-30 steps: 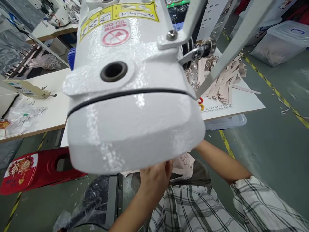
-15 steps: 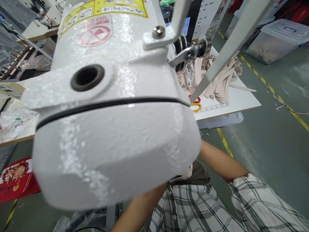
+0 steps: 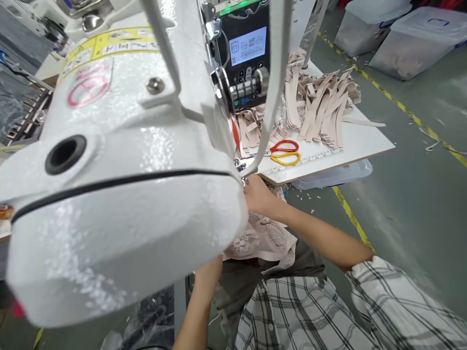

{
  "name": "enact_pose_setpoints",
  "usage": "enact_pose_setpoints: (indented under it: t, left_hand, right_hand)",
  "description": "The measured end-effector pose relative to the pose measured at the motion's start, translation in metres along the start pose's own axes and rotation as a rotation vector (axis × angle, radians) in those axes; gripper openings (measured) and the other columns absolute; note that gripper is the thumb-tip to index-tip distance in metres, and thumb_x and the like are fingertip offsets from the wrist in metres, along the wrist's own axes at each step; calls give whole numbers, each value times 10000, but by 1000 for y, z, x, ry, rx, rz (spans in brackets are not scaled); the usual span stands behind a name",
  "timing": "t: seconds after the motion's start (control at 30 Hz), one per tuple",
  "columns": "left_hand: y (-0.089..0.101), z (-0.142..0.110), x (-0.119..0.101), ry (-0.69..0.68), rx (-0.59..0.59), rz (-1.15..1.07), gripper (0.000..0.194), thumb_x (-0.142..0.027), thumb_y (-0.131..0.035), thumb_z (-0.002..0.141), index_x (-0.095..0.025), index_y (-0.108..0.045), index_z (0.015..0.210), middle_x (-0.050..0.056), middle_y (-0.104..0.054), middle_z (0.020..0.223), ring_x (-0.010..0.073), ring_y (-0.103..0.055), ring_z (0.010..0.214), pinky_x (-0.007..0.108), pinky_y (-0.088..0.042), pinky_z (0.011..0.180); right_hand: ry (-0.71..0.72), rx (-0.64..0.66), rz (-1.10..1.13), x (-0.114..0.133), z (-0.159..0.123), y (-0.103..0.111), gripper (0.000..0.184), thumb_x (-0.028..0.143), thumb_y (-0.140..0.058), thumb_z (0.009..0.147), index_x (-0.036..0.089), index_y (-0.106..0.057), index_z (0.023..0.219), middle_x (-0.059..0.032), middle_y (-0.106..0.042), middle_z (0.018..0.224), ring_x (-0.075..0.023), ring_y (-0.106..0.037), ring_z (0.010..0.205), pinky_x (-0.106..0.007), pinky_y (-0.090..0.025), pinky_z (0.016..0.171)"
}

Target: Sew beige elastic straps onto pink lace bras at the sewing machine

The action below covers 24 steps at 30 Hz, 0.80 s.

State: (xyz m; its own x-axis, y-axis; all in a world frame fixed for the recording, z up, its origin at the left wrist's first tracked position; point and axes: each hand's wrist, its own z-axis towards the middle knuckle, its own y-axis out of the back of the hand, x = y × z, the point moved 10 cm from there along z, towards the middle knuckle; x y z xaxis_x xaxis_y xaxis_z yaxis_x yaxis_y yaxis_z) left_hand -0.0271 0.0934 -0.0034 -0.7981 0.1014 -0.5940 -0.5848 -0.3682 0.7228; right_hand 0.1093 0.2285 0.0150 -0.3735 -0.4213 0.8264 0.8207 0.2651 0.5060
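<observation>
The white sewing machine head [image 3: 131, 233] fills the left and middle of the view and covers much of my hands. My right hand [image 3: 260, 195] reaches in at its right edge, beside the needle area, with the fingers hidden behind the machine. Below it hangs a pale pink lace garment piece [image 3: 262, 238], draped over my lap. My left hand [image 3: 210, 272] is under the front of the head, close to the lace. Only its back and wrist show, so its fingers cannot be seen.
On the white table [image 3: 365, 146] lie red-and-yellow-handled scissors [image 3: 284, 153], a printed ruler scale [image 3: 321, 155] and a pile of beige fabric strips [image 3: 324, 107]. A control panel [image 3: 248, 53] stands behind. Clear plastic bins [image 3: 416, 43] sit on the floor at right.
My view has shifted, so the machine head sits further left and lower. My right hand, the lace garment piece, the whole scissors and the panel screen now show.
</observation>
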Motion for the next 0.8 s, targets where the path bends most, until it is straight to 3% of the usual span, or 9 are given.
enact_pose_setpoints:
  t: [0.13, 0.4, 0.6, 0.8]
  left_hand:
    - [-7, 6, 18, 125, 58, -75, 337, -460, -439, 958, -236, -645, 812, 34, -582, 637, 233, -578, 634, 379, -500, 662]
    - [-4, 5, 17, 289, 52, -169, 295, -407, -496, 929, -234, -595, 712, -31, -455, 510, 166, -501, 510, 293, -467, 560]
    - [2, 17, -2, 273, 36, -150, 315, -400, -519, 907, -236, -560, 641, -34, -446, 484, 162, -487, 516, 263, -467, 553]
    - [7, 22, -13, 270, -24, -121, 226, -365, -554, 865, -224, -580, 690, -29, -555, 549, 156, -549, 544, 242, -457, 532]
  right_hand:
    - [-3, -1, -6, 1, 0, 0, 75, 178, -543, 849, 184, -614, 826, -46, -538, 969, -175, -529, 810, -264, -390, 613]
    - [22, -27, -39, 1, 0, 3, 18, 147, -561, 823, 155, -565, 806, -38, -462, 877, -154, -496, 733, -279, -302, 569]
    - [63, -47, -3, -1, 0, 3, 123, 103, -569, 777, 163, -597, 880, -60, -545, 976, -176, -556, 815, -275, -405, 648]
    - [89, -50, 32, -5, 1, 3, 201, 85, -556, 754, 175, -615, 923, -73, -603, 1105, -203, -585, 969, -275, -457, 785]
